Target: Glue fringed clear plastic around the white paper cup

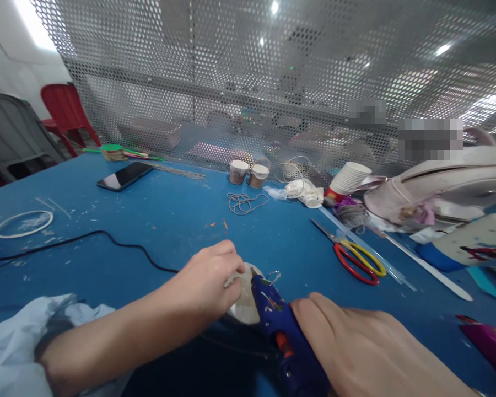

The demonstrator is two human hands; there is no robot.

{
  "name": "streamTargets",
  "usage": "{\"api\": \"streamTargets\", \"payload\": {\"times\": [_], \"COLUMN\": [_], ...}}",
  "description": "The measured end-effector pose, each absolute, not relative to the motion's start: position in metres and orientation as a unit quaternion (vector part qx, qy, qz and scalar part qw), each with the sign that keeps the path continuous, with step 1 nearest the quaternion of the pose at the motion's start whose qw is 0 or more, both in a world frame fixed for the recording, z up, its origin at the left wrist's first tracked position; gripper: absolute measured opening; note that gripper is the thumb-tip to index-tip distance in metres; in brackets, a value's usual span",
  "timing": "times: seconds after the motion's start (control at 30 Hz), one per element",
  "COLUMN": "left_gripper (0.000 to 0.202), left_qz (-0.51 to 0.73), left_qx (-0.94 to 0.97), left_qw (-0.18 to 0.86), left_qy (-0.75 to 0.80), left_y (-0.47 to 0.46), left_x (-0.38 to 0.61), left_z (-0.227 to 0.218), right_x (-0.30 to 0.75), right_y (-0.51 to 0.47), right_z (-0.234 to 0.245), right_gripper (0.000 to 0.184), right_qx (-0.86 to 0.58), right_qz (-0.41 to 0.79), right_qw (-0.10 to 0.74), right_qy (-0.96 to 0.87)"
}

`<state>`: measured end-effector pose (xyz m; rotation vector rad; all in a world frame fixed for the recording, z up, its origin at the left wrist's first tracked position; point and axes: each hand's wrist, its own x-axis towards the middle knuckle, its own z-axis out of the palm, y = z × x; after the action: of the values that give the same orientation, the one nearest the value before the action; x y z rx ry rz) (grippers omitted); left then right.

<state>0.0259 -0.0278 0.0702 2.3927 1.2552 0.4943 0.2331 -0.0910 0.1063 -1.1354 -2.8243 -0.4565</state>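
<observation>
In my right hand (355, 342) is a dark blue hot glue gun (273, 314) with a red trigger, its nozzle end at the rim of a whitish paper cup (248, 303). My left hand (215, 273) pinches that cup's far left side, fingers curled over the rim. The cup's mouth faces me, and its lower part is hidden. A thin wire loop (275, 277) shows beside the nozzle. Whether fresh glue is coming out cannot be made out.
Scissors (351, 259) with red and yellow handles lie right of centre. Behind are two small cups (238, 171), grey cord (242, 204), stacked paper cups (351, 176) and a phone (125, 176). A black cable (103, 232) crosses the left side. A pale bag (442, 182) sits right.
</observation>
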Motion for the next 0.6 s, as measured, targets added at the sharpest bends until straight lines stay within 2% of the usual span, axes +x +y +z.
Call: {"api": "streamTargets", "payload": {"times": [0.23,0.37,0.5,0.6], "left_gripper": [0.019,0.02,0.024,0.025], "left_qz": [0.16,0.169,0.174,0.179], "left_qx": [0.849,0.841,0.839,0.843], "left_qw": [0.22,0.232,0.245,0.252], "left_qy": [0.454,0.458,0.454,0.44], "left_y": [-0.027,-0.028,-0.028,-0.026], "left_x": [0.027,0.026,0.023,0.022], "left_z": [0.071,0.071,0.071,0.073], "right_x": [0.238,0.254,0.268,0.272], "right_y": [-0.096,-0.098,-0.1,-0.095], "right_z": [0.105,0.105,0.11,0.109], "right_gripper": [0.023,0.015,0.006,0.015], "right_qx": [-0.378,-0.391,-0.488,-0.571], "right_qz": [-0.122,-0.01,0.124,0.177], "right_qw": [0.029,0.086,0.129,0.179], "right_qy": [-0.917,-0.916,-0.854,-0.781]}}
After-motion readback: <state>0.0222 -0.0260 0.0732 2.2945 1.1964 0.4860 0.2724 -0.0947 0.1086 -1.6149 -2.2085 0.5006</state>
